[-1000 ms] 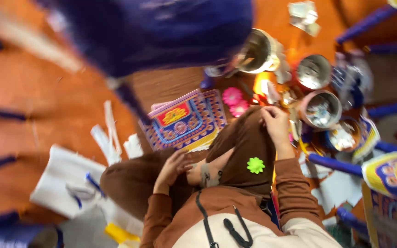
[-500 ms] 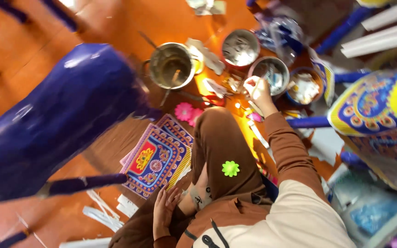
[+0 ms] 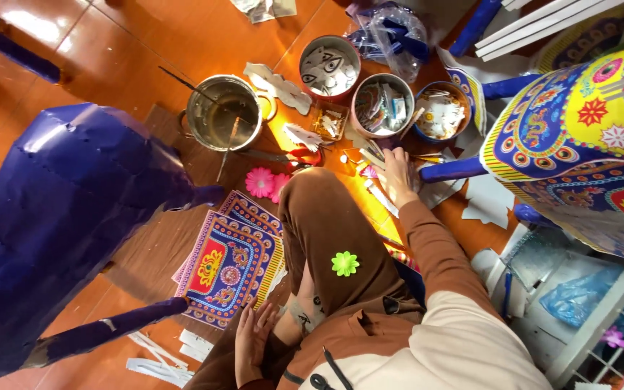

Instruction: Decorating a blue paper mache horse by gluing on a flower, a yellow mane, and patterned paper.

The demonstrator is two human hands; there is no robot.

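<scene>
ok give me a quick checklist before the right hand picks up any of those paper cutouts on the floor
1. Right hand at the scattered cutouts: ok, it rests on them.
2. Right hand empty: cannot tell, its fingers are partly hidden.
3. Left hand free: ok, empty by the knee.
4. Red scissors apart from the right hand: ok.
5. Metal pot upright: ok.
6. Green paper flower on the leg: ok, lying loose.

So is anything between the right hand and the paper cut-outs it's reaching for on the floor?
Nothing visible: the right hand already rests on the paper cut-outs beside the scissors, with no object over them.
</scene>
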